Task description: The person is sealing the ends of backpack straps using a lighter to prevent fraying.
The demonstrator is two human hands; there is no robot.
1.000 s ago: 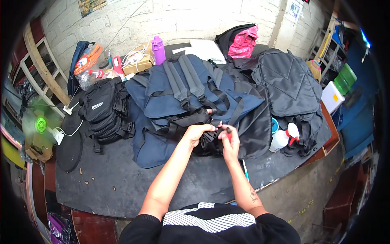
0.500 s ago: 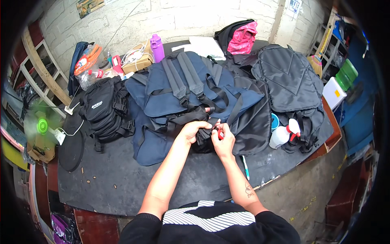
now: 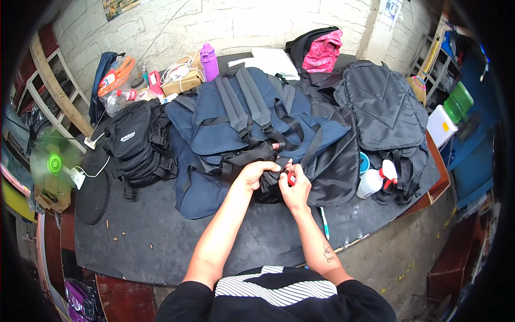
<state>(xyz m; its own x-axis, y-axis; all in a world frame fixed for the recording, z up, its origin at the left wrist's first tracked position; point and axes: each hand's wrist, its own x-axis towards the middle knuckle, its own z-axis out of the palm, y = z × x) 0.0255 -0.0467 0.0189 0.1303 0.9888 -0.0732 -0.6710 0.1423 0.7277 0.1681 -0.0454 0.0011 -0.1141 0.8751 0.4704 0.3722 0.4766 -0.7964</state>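
A navy blue backpack with grey padded shoulder straps lies in front of me, its near end bunched up. My left hand pinches the dark webbing and black fabric at that end between thumb and fingers. Close beside it, my right hand is closed around a small red object, mostly hidden by the fingers, so its kind does not show. The fingertips of both hands almost meet at the black fabric.
Left is a small black bag; right, a black backpack. A white spray bottle with a red trigger and a toothbrush are near my right arm. A purple bottle stands behind. A green fan spins at far left.
Both hands keep nearly the same place and grip. The view has shifted very slightly; the bags have not moved.
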